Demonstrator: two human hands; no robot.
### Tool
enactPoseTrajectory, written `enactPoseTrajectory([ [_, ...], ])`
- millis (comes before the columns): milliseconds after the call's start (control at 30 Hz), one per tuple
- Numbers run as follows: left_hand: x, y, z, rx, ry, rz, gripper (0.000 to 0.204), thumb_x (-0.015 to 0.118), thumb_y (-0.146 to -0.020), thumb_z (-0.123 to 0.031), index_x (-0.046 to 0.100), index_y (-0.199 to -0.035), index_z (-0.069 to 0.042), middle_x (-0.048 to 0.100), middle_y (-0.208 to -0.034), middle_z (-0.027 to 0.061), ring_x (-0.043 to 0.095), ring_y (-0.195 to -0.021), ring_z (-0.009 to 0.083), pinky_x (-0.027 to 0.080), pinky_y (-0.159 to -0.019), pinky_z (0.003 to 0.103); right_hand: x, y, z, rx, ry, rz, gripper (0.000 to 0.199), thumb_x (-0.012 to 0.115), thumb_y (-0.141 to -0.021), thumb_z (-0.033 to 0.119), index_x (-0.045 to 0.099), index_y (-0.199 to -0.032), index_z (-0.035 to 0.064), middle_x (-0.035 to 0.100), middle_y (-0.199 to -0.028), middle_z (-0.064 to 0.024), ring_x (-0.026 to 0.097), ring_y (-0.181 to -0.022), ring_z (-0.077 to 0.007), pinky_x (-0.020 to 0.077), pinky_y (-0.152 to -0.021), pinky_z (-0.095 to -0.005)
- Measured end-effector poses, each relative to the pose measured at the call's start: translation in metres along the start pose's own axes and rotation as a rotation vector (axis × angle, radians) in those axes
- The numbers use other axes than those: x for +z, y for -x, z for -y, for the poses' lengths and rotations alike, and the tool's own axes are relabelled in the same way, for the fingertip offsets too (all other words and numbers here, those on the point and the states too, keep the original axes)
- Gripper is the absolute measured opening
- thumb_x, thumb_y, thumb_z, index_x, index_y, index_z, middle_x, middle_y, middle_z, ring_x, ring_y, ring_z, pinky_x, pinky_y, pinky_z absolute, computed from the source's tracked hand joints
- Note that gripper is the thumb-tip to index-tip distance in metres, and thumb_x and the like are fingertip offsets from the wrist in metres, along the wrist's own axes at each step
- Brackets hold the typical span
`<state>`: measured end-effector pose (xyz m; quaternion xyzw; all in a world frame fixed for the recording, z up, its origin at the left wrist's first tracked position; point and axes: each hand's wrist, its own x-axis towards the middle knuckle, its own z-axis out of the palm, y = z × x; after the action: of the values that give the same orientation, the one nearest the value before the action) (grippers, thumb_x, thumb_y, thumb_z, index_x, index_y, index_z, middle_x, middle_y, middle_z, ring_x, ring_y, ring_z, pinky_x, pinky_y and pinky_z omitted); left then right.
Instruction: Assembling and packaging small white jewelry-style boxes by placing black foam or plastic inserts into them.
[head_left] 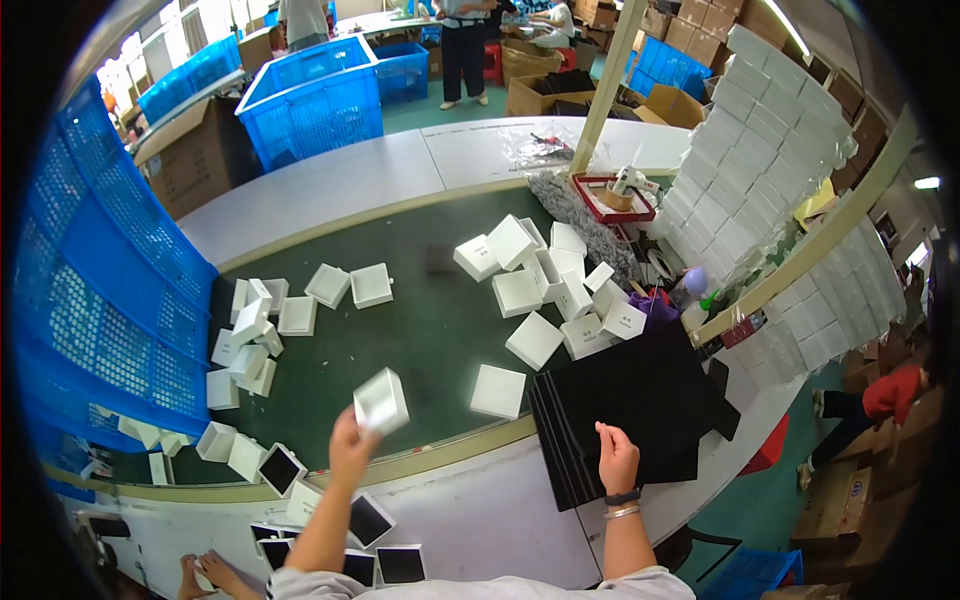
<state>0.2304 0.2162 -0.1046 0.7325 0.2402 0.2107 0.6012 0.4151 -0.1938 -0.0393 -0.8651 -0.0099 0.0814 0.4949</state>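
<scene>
My left hand (350, 447) grips a small white open box (381, 401) by its near edge, lifted over the green belt (420, 350). The box is slightly blurred. My right hand (618, 462), with a dark band and bracelets at the wrist, is over a stack of black sheets (640, 400) that look like foam. Its fingers are drawn together; whatever is in them, if anything, blends into the black. Beside my left forearm lie several white boxes with black insides (370, 519). One white box (498, 391) sits alone between my hands, farther off.
White boxes pile up at the belt's right (560, 280) and left (250, 330). Tall blue crates (120, 260) wall the left side. Wrapped white stacks (750, 140) and a red tray (612, 198) stand at right. Another person's hands (210, 573) show at lower left.
</scene>
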Motion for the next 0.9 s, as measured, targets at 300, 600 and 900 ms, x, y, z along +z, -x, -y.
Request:
enactPoseTrajectory([
  [300,0.036,0.192,-0.070,-0.251,0.249,0.126,0.012,0.070,-0.079,-0.007,0.062,-0.083,0.001,0.041,-0.135,0.0170,0.050,-0.114,0.0229,0.045,-0.091,0.032,0.035,-0.005,0.005,-0.408,0.748,-0.017,0.054,0.078,-0.070,0.022,0.054,-0.114,0.0024,0.057,-0.108,-0.0169,0.055,-0.101,-0.0354,0.0474,-0.084,-0.0422],
  [600,0.026,0.224,-0.111,-0.123,0.330,0.168,0.013,0.071,-0.080,-0.006,0.062,-0.087,0.000,0.035,-0.141,0.0171,0.044,-0.124,0.0241,0.038,-0.099,0.032,0.005,-0.022,-0.033,-0.233,-0.157,-0.035,0.036,0.069,-0.080,0.020,0.065,-0.107,-0.0036,0.067,-0.103,-0.0188,0.064,-0.096,-0.0241,0.0470,-0.085,-0.0318],
  [900,0.016,0.223,-0.119,0.150,0.257,0.024,0.014,0.067,-0.073,0.004,0.059,-0.084,-0.001,0.025,-0.147,0.0204,0.036,-0.128,0.0315,0.034,-0.103,0.039,-0.025,0.017,0.017,-0.306,-0.520,-0.361,0.037,0.066,-0.087,0.025,0.063,-0.107,-0.0047,0.066,-0.094,-0.0079,0.060,-0.082,-0.0150,0.0468,-0.074,-0.0270],
])
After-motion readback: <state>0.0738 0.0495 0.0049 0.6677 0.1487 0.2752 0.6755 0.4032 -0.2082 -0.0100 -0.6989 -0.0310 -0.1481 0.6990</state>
